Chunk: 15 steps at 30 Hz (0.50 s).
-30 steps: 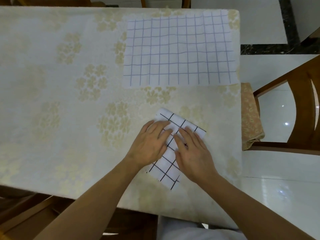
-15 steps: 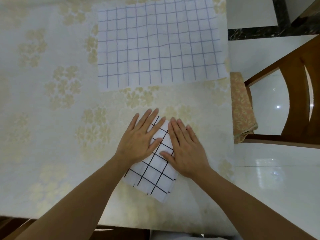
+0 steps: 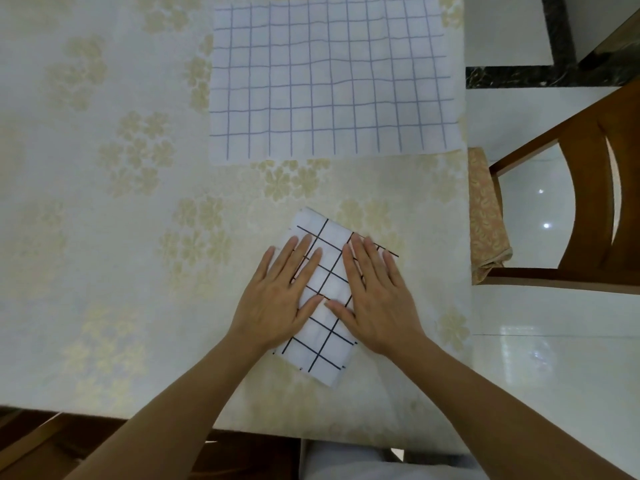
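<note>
On the floral tablecloth [image 3: 104, 237], the left hand [image 3: 277, 299] and right hand [image 3: 375, 299] press flat, fingers straight, grasping nothing, on the folded black-grid cloth [image 3: 325, 355].

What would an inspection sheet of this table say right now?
Surface: pale floral tablecloth, lying smooth.
Job's things: folded black-grid cloth, lying askew near the front edge.
Clutter: blue-grid cloth spread flat farther back, apart from the folded one.
Grips: left hand and right hand flat on the folded cloth, fingers straight, pressing it.
Cables: nothing seen.
Surroundings: wooden chair with a cushion to the right, glossy tiled floor.
</note>
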{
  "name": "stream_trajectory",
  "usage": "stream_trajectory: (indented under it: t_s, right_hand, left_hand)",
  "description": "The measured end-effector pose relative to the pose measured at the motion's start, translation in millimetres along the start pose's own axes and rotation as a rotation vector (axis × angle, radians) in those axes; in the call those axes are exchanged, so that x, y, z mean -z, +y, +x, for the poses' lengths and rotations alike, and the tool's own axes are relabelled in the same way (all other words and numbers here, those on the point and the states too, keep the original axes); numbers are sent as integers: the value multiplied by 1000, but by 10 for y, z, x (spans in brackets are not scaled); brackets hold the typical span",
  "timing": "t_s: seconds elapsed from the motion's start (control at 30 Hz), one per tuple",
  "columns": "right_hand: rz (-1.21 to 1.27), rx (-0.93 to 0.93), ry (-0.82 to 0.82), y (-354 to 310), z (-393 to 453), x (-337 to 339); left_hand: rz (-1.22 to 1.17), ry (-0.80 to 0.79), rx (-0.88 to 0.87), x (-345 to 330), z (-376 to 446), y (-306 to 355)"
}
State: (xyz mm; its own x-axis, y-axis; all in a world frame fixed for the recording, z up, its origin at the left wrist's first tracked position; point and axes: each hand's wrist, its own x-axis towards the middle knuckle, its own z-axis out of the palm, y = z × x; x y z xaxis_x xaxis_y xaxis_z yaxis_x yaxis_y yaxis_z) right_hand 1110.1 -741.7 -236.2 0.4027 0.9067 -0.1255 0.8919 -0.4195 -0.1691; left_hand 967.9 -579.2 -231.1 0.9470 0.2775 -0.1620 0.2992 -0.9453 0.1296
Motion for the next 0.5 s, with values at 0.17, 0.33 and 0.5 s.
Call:
stream_trajectory:
  t_s: [0.17,0.33,0.5]
  right_hand:
    - [-37,7,-2,-6,-3,5]
    - [16,64,23,-280,-290,-4]
    - [26,50,-42,-406,-440,-125]
  left_hand:
    - [20,-21,36,22,-44,14]
    - [23,-5,28,25,-396,134]
    - [18,-39,56,-82,-494,156]
